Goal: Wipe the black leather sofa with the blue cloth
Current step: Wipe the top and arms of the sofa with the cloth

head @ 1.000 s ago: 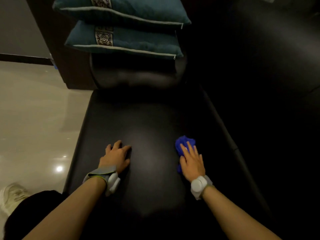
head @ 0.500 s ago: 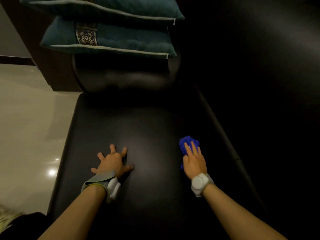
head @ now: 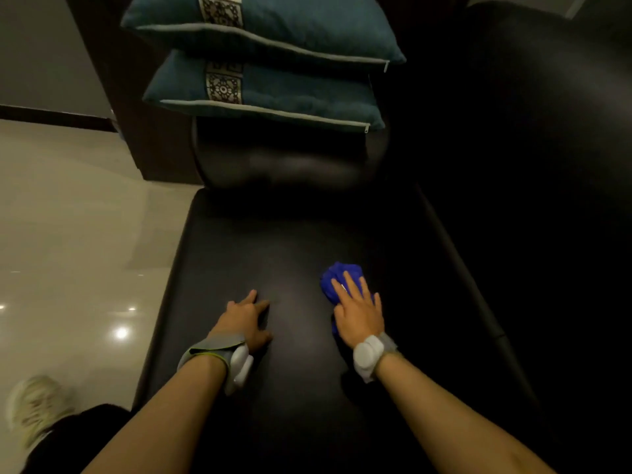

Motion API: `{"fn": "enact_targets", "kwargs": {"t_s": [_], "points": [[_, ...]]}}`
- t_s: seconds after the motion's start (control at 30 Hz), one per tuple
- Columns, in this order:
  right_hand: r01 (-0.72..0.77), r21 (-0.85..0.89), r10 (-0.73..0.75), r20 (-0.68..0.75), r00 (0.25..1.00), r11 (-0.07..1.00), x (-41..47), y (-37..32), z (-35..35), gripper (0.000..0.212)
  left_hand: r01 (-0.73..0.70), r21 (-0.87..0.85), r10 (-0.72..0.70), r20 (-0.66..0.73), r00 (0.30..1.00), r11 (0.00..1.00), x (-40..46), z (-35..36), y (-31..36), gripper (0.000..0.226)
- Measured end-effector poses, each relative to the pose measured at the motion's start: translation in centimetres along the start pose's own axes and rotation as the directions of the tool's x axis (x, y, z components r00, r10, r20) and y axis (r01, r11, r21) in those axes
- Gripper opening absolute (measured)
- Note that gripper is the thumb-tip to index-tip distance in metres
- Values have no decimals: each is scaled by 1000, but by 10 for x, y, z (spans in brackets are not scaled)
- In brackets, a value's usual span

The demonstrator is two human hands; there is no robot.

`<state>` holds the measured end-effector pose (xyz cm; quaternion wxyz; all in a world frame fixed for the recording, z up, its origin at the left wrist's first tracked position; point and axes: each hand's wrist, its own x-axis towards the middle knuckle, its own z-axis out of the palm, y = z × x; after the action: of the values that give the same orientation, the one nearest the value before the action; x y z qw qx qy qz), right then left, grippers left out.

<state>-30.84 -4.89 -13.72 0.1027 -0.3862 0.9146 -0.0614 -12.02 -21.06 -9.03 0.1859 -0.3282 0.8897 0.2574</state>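
Wiping in progress. The right hand [head: 357, 311], fingers extended flat, presses the bunched blue cloth [head: 338, 278] onto the sofa [head: 260, 241] seat, toward its back edge. The left hand [head: 244, 319] rests open on the seat, holding nothing. Next, probably: sweep the cloth toward the unwiped far end, keeping pressure.

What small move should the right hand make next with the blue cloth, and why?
Probably push the blue cloth forward along the seat toward the stacked cushions. The right hand presses it flat with straight fingers, the left hand braces on the sofa, and a long stretch of seat lies ahead of the cloth.
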Motion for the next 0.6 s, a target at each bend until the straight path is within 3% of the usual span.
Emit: {"fn": "enact_targets", "kwargs": {"t_s": [0.03, 0.1, 0.2, 0.27, 0.43, 0.6], "points": [[-33, 5, 33, -10, 999, 999, -4, -16, 5, 64, -3, -26, 2, -61, 998, 1000, -5, -3, -4, 51], [75, -5, -75, -4, 997, 997, -18, -46, 17, 65, 37, -78, -48, -158, 986, 996, -17, -8, -12, 33], [347, -30, -346, 47, 937, 937, -46, -85, 33, 66, 107, -105, -129, -228, 965, 989, -38, -16, -28, 34], [429, -49, -425, 79, 902, 902, -59, -104, 42, 66, 131, -111, -156, -263, 952, 985, -53, -20, -37, 37], [356, -10, -349, 177, 920, 934, -64, -129, 21, 61, 129, -112, -159, -318, 935, 985, -97, -35, -50, 42], [360, 4, -359, 78, 930, 933, -58, -158, -29, 58, 83, -57, -98, -353, 930, 995, -128, -65, -64, 42]]}}
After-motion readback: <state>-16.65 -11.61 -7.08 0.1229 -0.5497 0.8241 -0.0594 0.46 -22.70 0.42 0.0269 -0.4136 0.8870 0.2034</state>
